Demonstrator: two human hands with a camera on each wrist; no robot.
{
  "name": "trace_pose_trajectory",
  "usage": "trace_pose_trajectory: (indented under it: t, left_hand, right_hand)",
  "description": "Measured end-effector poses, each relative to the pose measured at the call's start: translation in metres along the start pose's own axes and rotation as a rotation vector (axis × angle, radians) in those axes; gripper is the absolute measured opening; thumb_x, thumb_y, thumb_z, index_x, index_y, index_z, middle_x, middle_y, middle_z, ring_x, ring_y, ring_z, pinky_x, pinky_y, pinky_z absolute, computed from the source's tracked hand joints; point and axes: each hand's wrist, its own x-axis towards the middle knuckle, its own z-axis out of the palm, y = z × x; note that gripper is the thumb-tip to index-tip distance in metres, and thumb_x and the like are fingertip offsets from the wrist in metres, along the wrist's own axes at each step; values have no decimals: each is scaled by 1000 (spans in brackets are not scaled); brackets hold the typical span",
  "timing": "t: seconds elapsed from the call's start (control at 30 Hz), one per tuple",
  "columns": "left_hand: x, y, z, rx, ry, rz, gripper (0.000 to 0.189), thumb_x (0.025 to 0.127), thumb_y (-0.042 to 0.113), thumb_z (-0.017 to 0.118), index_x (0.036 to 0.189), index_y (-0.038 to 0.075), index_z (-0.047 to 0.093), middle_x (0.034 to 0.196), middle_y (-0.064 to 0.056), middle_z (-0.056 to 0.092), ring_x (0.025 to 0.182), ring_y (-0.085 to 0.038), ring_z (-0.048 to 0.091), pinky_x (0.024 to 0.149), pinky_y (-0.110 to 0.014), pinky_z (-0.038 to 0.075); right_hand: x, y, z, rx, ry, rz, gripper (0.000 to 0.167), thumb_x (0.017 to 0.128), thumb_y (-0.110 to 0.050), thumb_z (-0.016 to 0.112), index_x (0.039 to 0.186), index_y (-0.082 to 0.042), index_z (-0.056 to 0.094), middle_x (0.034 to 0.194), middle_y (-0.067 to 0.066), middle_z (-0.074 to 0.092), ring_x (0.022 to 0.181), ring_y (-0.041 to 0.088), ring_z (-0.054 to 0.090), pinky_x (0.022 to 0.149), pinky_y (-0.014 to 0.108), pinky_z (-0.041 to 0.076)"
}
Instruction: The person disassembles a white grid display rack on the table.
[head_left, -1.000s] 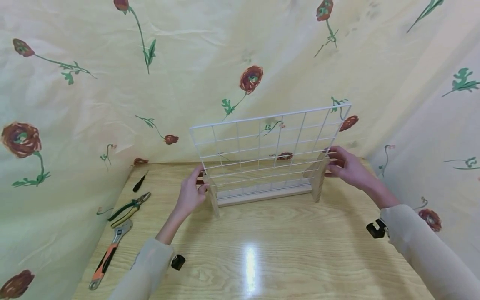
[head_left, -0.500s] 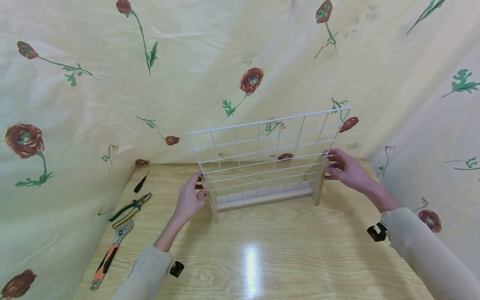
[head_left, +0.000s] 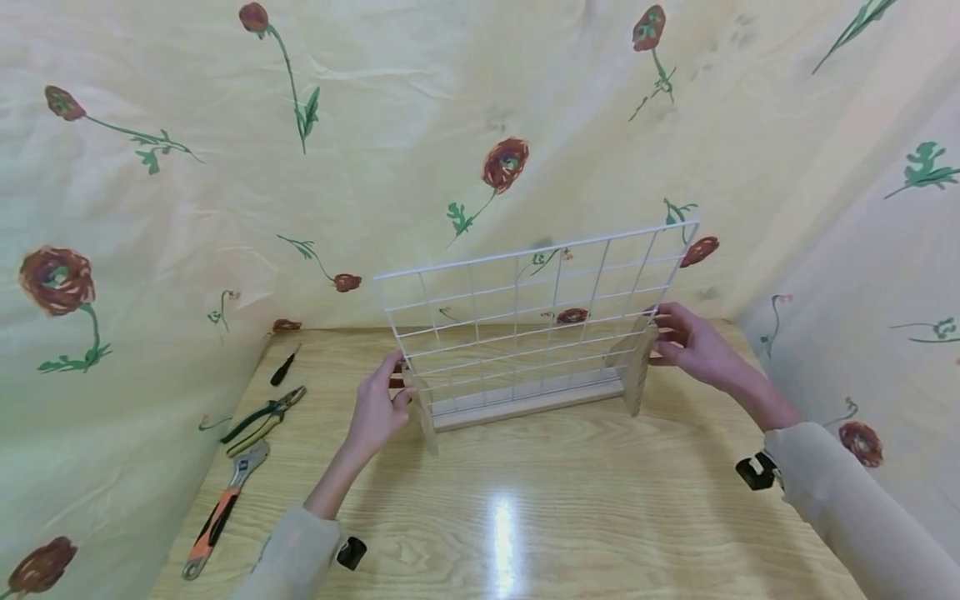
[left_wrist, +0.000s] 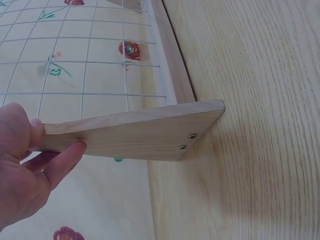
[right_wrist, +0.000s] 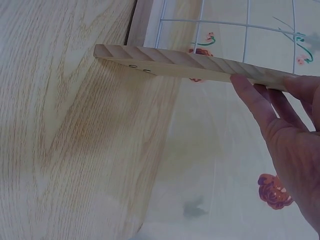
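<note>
A rack [head_left: 525, 407] with a white wire grid [head_left: 536, 308] and wooden side panels stands on the table, its left end nearer me. At its left panel [left_wrist: 135, 130], my left hand [head_left: 378, 408] holds the upper end between thumb and fingers. My right hand [head_left: 697, 346] grips the upper end of the right panel [head_left: 637, 375] in the same way. Each panel shows two screw heads low on its outer face in the wrist views. Some fingertips of both hands are hidden behind the panels. The grid rises above both hands and leans slightly.
Along the table's left side lie a screwdriver [head_left: 283, 369], pliers [head_left: 266, 421] and an adjustable wrench [head_left: 225, 512] with an orange and black handle. Flower-printed cloth [head_left: 405, 183] hangs behind and at both sides of the table [head_left: 570, 500].
The rack has slid a little toward me, its left end more than its right. Both hands have kept hold and moved along with it. The tools lie where they were.
</note>
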Motion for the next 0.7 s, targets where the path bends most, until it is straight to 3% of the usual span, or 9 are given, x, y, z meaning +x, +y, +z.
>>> trace_pose_trajectory:
  t: [0.3, 0.7]
  left_hand:
    - [-7, 1, 0, 17, 9, -8, 53, 80, -20, 70, 128, -5, 53, 109, -22, 64, 87, -37, 70, 67, -37, 63]
    - [-15, 5, -3, -5, -2, -21, 53, 82, -20, 68, 130, -5, 52, 107, -21, 63, 88, -37, 70, 70, -33, 62]
  right_hand:
    - [0, 0, 3, 9, 0, -15, 41, 97, 15, 48, 136, 9, 39, 130, 40, 46, 101, 10, 61, 77, 42, 61]
    - [-2, 2, 4, 18, -17, -24, 41, 98, 13, 48, 138, 9, 37, 132, 38, 46, 106, 25, 61, 76, 45, 61]
